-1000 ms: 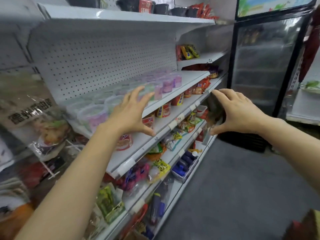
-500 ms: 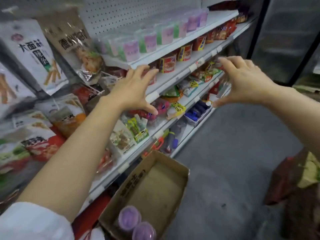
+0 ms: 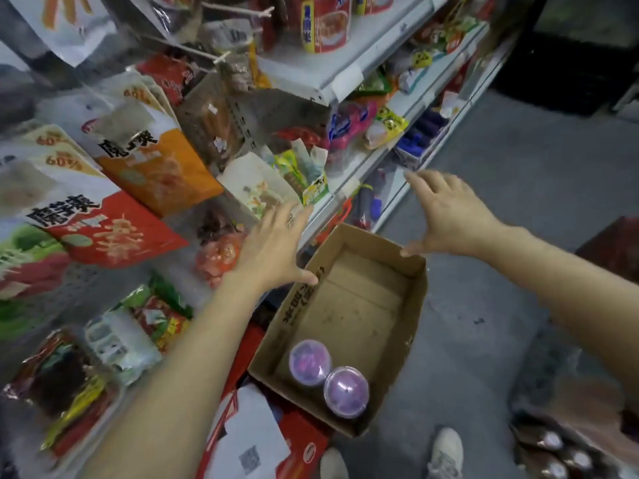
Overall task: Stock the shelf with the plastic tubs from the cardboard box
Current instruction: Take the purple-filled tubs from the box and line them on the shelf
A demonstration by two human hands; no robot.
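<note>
- Snack bags (image 3: 138, 188) are hanging and leaning in crowded rows along the left, orange, red and white packs overlapping one another beside the shelving.
- White metal shelf (image 3: 332, 74) is running up to the right, carrying a red-labelled can (image 3: 323, 22) at its front edge; lower tiers are holding mixed bright packets, too blurred to name.
- Red carton (image 3: 304, 451) with a white paper sheet on it is lying on the grey floor, touching the near left corner of the cardboard box (image 3: 416, 305).
- Two pale shoes (image 3: 446, 451) are showing at the bottom edge, just beside the box's near end.
- Cardboard box is sitting open-topped on the floor at the foot of the shelving, mostly bare inside; black print is running along its left wall.
- Two plastic tubs (image 3: 328, 376) are standing upright in the box's near corner, touching each other; clear domed lids, purple contents showing through.
- Left hand (image 3: 273, 247) is hovering over the box's far left rim, fingers spread wide, gripping nothing.
- Right hand (image 3: 449, 216) is hovering above the far right rim, fingers spread wide, thumb pointing down toward the edge, also carrying nothing.
</note>
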